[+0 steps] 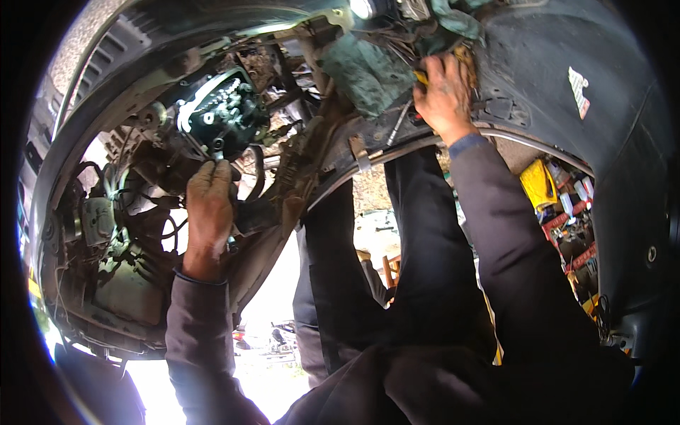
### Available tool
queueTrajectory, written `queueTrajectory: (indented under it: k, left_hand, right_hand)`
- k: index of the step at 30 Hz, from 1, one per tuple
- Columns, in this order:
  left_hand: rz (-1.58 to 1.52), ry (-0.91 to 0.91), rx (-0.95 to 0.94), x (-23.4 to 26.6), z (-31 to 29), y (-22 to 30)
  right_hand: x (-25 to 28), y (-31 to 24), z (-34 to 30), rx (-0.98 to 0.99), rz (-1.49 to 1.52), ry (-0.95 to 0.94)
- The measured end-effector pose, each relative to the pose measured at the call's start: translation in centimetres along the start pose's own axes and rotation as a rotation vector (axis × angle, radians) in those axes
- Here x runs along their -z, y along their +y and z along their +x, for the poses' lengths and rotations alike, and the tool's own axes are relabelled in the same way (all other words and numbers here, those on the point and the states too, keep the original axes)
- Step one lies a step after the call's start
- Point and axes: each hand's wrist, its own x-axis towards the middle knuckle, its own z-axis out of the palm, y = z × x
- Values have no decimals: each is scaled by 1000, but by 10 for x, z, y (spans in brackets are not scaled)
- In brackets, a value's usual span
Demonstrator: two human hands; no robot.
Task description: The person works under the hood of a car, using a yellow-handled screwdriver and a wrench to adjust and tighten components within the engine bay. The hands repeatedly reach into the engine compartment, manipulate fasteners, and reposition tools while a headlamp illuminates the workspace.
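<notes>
My left hand [210, 202] is closed around a slim metal wrench [218, 150]. Its shiny head reaches up to the lower edge of an opened engine housing [225, 113], whose inner parts are brightly lit. The wrench's shaft is mostly hidden by my fingers. On the right, my right hand [446, 95] rests on the car body's edge with its fingers curled down among tools. A yellow piece [421, 76] shows beside its fingertips; what the hand grips is hidden. Just left of it lies a crumpled green cloth [372, 74], and a thin metal extension bar [399, 124] lies below.
Hoses, wiring and a dusty reservoir [131, 294] fill the bay at left. A dark fender [559, 53] curves along the right. Beyond my right arm, a toolbox with red edges [570, 244] and a yellow cloth [538, 184] lie on the ground. My legs stand beneath.
</notes>
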Motion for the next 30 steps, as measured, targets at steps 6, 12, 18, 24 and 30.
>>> queueTrajectory:
  k: [6,12,18,24,30]
  left_hand:
    - [-121,0,58,0,0,-4]
    - [-7,-68,-31,9,3,-8]
    - [103,41,-9,9,1,-6]
    - [29,16,77,2,-1,-16]
    - [75,-62,91,-44,13,-31]
  right_hand:
    - [13,21,-12,-14,182,128]
    - [21,88,-137,-600,398,110]
    - [-43,124,-270,-849,342,-351]
    - [-125,172,-308,-976,335,-621]
    - [-247,260,-325,-1420,1235,-262]
